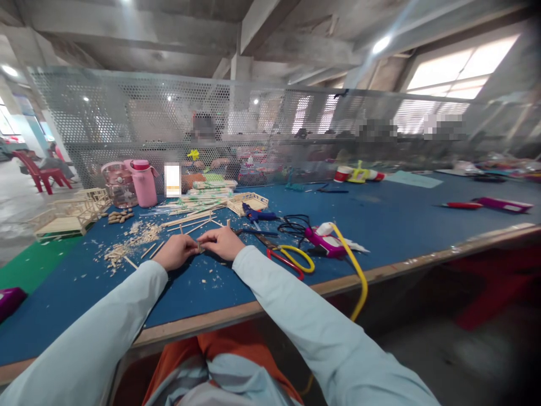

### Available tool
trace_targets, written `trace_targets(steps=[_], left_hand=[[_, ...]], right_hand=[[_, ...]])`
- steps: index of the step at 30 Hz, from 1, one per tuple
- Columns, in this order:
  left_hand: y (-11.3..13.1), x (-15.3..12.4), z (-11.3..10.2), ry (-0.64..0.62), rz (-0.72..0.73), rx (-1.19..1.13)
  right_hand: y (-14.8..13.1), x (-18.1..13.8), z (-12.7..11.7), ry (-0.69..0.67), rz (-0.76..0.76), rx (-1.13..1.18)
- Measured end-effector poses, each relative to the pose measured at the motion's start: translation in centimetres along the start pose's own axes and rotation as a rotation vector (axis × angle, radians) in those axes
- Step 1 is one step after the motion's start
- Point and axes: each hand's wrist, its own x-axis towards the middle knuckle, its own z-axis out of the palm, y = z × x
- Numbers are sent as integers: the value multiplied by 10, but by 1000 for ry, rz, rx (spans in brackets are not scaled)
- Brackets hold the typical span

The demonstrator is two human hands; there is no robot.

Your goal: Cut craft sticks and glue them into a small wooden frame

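Close together over the blue tabletop, my left hand (175, 252) and my right hand (222, 242) meet with fingers pinched. Both fingertips close on a small wooden piece (200, 247); its exact shape is mostly hidden. Short stick ends show just behind each hand. Beyond them lie loose wooden sticks (192, 219) and bundled sticks in wrappers (207, 192). A pile of wood scraps (133, 242) is left of my left hand. To the right of my right hand are scissors (291, 259) with red and yellow handles and a blue glue gun (258, 214).
A small stick tray (248, 204) sits behind the hands. Peanuts (120, 216), a pink bottle (144, 186) and stick-built furniture (63, 217) stand at left. A purple power strip (325, 242) trails a yellow cord (357, 270) over the front edge. A perforated metal screen (160, 113) borders the back.
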Motion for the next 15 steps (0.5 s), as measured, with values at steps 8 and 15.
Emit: trace_targets(steps=[8,15], left_hand=[[2,-1,-1,7,7,2],[4,-1,0,12,-44,-57]], right_hand=[[-2,-1,3,16,70,55],[4,0,7,30,130,174]])
